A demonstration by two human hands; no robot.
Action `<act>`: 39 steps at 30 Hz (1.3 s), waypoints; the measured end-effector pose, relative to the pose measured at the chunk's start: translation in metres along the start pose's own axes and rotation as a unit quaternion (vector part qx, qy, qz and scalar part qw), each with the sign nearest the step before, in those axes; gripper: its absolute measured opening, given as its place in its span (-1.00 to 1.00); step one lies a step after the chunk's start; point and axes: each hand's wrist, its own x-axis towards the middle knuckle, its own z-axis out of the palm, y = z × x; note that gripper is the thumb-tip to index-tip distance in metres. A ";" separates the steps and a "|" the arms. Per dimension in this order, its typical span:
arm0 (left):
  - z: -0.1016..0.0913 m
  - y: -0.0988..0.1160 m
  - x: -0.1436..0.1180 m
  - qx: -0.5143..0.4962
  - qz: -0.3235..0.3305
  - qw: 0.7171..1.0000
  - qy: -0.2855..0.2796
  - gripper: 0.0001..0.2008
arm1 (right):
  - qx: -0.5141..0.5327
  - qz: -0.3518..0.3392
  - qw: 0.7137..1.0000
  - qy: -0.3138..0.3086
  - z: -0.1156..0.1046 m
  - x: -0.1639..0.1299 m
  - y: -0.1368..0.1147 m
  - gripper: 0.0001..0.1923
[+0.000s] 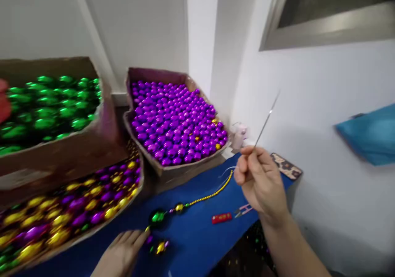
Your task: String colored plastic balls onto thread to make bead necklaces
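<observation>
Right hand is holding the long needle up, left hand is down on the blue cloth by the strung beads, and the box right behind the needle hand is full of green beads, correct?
Not quite. In the head view the box behind the right hand holds purple beads; the green beads fill the box at far left. The needle and the left hand on the blue cloth are as you say.

One head-worn camera looks forward and down, close over a blue table (197,244); bead boxes (175,124) lie ahead, a white wall (324,104) to the right.
</observation>
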 end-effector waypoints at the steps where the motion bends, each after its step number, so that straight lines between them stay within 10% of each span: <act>1: -0.001 0.002 -0.002 -0.015 0.002 1.000 0.010 -0.66 | -0.011 0.003 1.000 -0.004 0.003 -0.001 0.005 -0.89; 6: -0.003 0.045 0.027 -0.116 0.069 0.986 0.098 -0.67 | -0.048 0.013 0.998 -0.026 0.019 -0.004 0.017 -0.86; 12: 0.040 0.076 0.040 -0.083 0.098 0.992 0.011 -0.52 | -0.062 0.003 0.998 -0.004 0.020 -0.001 0.021 -0.89; 17: 0.055 0.066 0.033 -0.025 0.091 0.995 -0.017 -0.83 | -0.082 0.021 0.996 -0.003 0.014 -0.002 0.031 -0.88; 24: 0.006 0.045 0.024 -0.139 0.019 0.990 -0.008 -0.78 | -0.028 0.134 0.989 -0.056 0.012 -0.023 0.064 -0.87; 30: -0.051 0.060 0.055 -0.478 -0.022 0.872 0.100 -0.70 | -0.020 0.216 0.972 -0.090 0.030 -0.039 0.095 -0.85; 34: -0.053 0.067 0.066 -0.548 -0.019 0.829 0.106 -0.85 | -0.038 0.220 0.969 -0.108 0.039 -0.042 0.105 -0.83; 39: -0.039 0.056 0.054 -0.507 -0.013 0.851 0.138 -0.88 | -0.095 0.210 0.966 -0.114 0.040 -0.044 0.113 -0.83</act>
